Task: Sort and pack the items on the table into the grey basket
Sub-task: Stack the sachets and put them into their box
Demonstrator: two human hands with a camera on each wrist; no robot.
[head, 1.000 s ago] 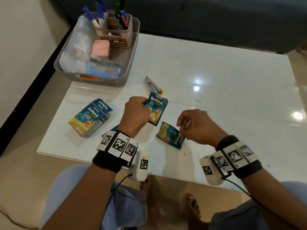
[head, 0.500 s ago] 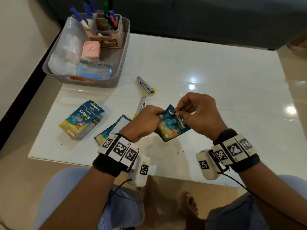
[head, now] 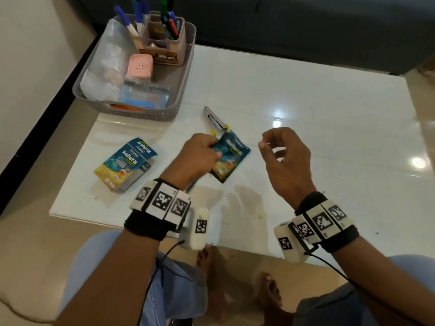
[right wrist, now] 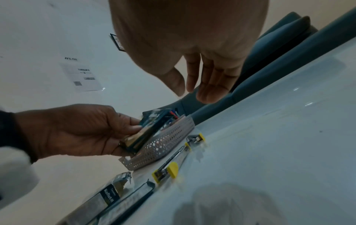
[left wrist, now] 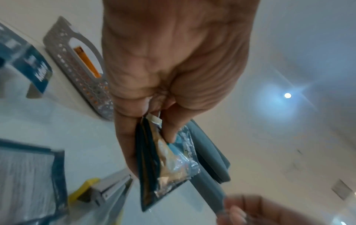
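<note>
My left hand [head: 207,151] pinches a small stack of blue-and-yellow Koflet-H sachets [head: 231,158] just above the white table [head: 306,102]. The left wrist view shows thumb and fingers clamped on the sachets [left wrist: 167,159] edge-on. Right of the sachets, my right hand [head: 270,147] hovers with loosely curled fingers and holds nothing; the right wrist view shows its fingers [right wrist: 208,79] relaxed. The grey basket [head: 150,115] stands at the table's far left corner. A Koflet-H box [head: 127,163] lies left of my left hand.
A metal stapler [head: 215,120] with yellow parts lies swung apart just beyond the sachets. The basket holds a pen holder [head: 162,43], a pink block [head: 140,66] and plastic bags. A flat packet [left wrist: 29,182] lies under my left wrist. A dark sofa [head: 306,27] lines the far edge.
The right hand picked the second sachet off the table, brought it onto the one in the left hand, then let go and drew away to the right. The left hand now holds both.
</note>
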